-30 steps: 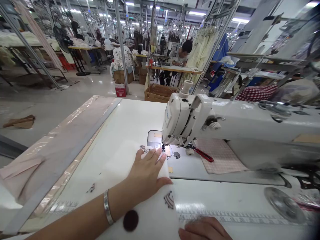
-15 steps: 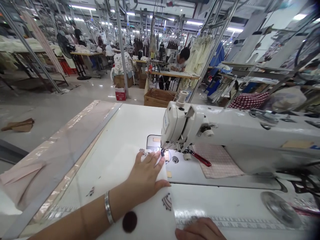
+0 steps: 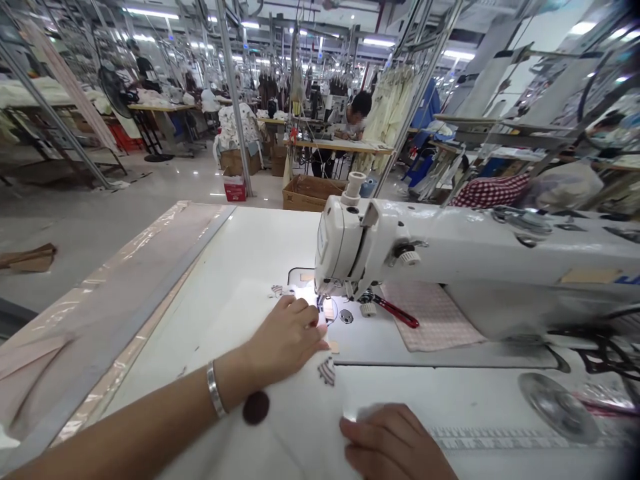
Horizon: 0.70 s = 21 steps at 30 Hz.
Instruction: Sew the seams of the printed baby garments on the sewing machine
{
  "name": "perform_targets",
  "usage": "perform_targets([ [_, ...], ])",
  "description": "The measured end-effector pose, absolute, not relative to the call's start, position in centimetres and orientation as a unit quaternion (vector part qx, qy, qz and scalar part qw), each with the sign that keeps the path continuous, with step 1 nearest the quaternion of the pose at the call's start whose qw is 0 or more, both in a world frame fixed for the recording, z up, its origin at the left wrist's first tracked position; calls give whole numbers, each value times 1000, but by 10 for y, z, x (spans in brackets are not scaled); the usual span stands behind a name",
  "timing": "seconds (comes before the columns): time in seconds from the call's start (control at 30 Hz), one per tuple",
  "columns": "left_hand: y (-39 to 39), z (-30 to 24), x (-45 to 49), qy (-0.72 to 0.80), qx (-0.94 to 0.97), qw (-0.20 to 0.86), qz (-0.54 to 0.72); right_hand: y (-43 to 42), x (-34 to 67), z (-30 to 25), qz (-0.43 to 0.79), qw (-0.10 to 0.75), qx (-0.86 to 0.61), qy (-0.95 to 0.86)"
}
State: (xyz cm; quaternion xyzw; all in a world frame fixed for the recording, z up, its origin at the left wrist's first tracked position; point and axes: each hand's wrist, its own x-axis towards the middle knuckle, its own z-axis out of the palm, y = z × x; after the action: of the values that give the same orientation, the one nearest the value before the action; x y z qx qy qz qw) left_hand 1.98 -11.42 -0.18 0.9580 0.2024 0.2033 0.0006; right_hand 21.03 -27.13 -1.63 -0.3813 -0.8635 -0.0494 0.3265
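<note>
White printed fabric (image 3: pixel 295 420) with a dark dot and striped motifs lies on the sewing table, its upper end at the needle of a white sewing machine (image 3: pixel 350 247). My left hand (image 3: pixel 287 337), a silver bangle on its wrist, rests on the cloth just left of the presser foot (image 3: pixel 321 303). Its fingers are bent and drawn together, gathering the fabric edge under them. Down at the front, my right hand (image 3: pixel 395 440) has its fingers closed at the right edge of the same cloth; the pinch itself is partly hidden.
Red-handled snips (image 3: pixel 397 311) lie by the machine bed on a pink checked cloth (image 3: pixel 435 317). A round metal disc (image 3: pixel 557 407) sits at the right, near a printed ruler strip (image 3: pixel 470 437). Pink material under plastic (image 3: pixel 115 293) covers the left side. Beyond, a person (image 3: pixel 357 120) works at another table.
My left fingers, formerly stretched flat on the cloth, have curled in and drawn back a little from the needle. My right hand has moved up to the fabric's edge. The view shifted slightly.
</note>
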Motion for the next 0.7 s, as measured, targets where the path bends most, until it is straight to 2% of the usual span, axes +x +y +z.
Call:
perform_targets([
  [0.13,-92,10,24,147,974,-13,171,-256,206,-6,-7,342,-410,-845],
  [0.23,-111,31,26,216,972,30,93,-249,203,-2,12,355,-413,-839],
  [0.3,-144,40,27,266,958,59,94,-246,200,1,19,366,-415,-833],
  [0.43,-210,24,27,297,926,-6,232,-239,189,12,-29,451,-383,-806],
  [0.57,-215,8,24,356,850,-49,386,-236,182,22,-51,497,-371,-783],
  [0.63,-205,14,22,298,850,-64,430,-238,185,22,-40,490,-365,-791],
  [0.7,-199,20,20,203,897,-90,383,-242,190,17,-22,463,-360,-810],
])
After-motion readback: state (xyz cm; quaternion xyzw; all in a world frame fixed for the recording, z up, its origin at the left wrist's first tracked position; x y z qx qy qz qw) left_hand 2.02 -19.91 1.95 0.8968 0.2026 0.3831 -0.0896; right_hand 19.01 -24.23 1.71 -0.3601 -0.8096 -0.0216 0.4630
